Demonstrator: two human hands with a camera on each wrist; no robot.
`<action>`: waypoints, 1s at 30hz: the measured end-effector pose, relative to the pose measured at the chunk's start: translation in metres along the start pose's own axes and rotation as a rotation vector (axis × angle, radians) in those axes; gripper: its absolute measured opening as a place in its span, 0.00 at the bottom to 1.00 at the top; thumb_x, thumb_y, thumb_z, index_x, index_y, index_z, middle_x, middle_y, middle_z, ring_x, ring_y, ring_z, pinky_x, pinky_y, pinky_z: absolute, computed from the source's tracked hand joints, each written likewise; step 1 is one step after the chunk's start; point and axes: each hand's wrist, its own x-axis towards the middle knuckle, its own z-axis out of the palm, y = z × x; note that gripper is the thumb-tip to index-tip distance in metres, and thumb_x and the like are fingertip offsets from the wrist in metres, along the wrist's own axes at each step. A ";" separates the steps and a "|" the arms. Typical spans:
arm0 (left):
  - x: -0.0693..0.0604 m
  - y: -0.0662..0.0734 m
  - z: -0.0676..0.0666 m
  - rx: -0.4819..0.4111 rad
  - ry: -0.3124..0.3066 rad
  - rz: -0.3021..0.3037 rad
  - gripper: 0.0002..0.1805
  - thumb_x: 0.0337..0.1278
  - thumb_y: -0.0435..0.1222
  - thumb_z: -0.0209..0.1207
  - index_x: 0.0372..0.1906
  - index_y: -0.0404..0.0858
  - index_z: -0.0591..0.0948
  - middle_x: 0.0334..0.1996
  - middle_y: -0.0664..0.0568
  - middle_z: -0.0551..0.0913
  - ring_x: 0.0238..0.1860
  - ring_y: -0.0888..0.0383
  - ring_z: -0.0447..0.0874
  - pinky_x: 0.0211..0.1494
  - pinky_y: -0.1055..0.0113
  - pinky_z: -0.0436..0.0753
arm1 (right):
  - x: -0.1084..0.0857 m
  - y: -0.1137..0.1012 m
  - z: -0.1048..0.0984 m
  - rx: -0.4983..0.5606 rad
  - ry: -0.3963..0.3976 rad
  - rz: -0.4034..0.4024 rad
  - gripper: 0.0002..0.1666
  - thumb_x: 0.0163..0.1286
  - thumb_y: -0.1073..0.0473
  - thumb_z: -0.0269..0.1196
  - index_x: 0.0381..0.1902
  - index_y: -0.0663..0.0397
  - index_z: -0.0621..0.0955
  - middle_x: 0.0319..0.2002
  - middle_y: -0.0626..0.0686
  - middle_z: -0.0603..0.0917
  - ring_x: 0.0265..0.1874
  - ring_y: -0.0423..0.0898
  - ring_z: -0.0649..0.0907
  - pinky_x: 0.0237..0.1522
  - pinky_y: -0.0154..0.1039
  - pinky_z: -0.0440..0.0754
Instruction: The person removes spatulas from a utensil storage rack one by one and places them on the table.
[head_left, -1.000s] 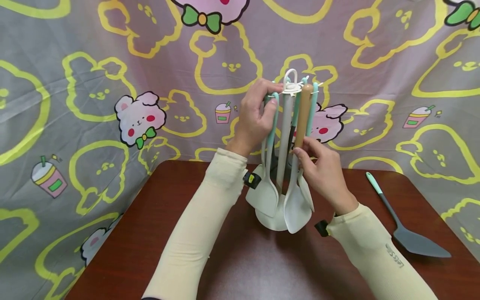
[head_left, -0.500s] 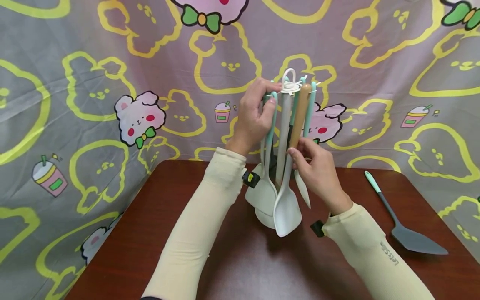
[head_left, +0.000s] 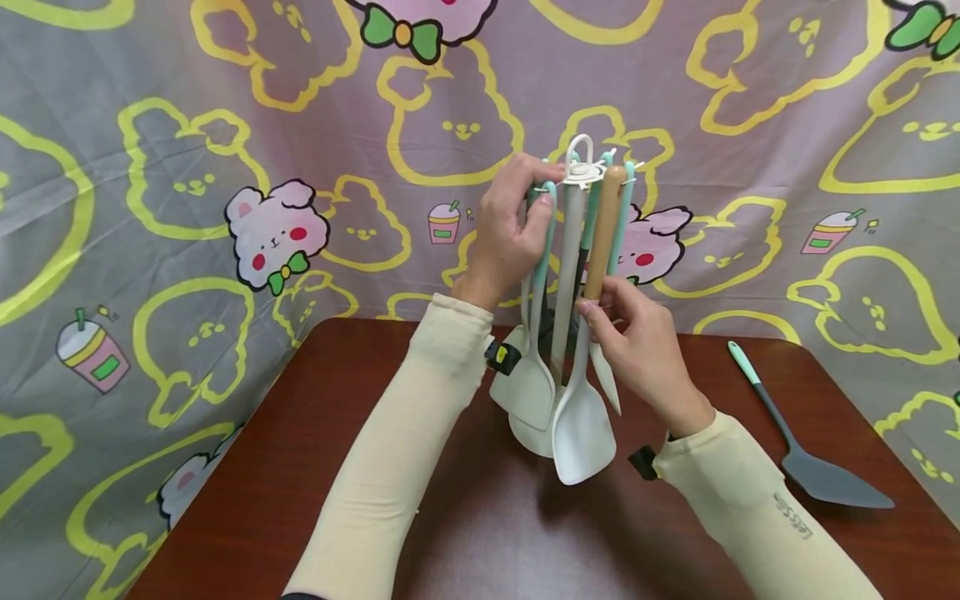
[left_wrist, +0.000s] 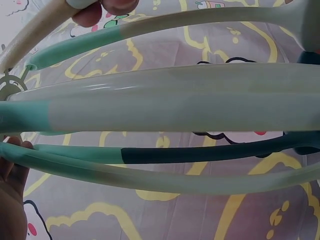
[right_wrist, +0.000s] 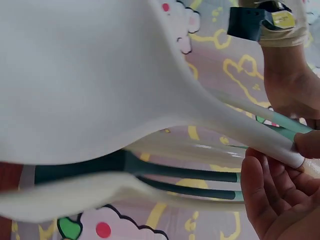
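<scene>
A white utensil stand [head_left: 566,275] rises from the table [head_left: 360,433], its round base low and its looped top high, with mint-handled utensils hanging around the central pole. On its left hangs a mint-handled white turner [head_left: 534,392], blade down; a pale utensil [head_left: 606,383] shows nearly edge-on at the right.

The wooden-handled white turner [head_left: 585,433] is on the stand's near side. Its long axis is close to upright, handle up and broad blade down, the lower end slanting slightly left. The right hand [head_left: 645,342] pinches it just below the wooden grip, thumb on the near side. The left hand [head_left: 510,225] curls its fingers over the stand's left upper edge, thumb against a mint handle.

The left wrist view shows the wooden tip beside the hooks; whether it is hooked, I cannot tell. The right wrist view reveals two dark shafts [right_wrist: 200,172] with mint handles, largely hidden from the head camera.

At the right, a dark grey spatula [head_left: 836,482] lies on the table, mint handle far, blade near.
</scene>
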 end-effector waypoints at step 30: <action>0.001 -0.002 0.005 0.028 0.007 -0.017 0.14 0.58 0.29 0.47 0.43 0.27 0.79 0.42 0.37 0.82 0.52 0.47 0.82 0.59 0.70 0.76 | 0.002 0.011 -0.016 -0.077 -0.024 -0.118 0.09 0.72 0.63 0.59 0.48 0.58 0.78 0.27 0.54 0.84 0.23 0.43 0.80 0.26 0.30 0.76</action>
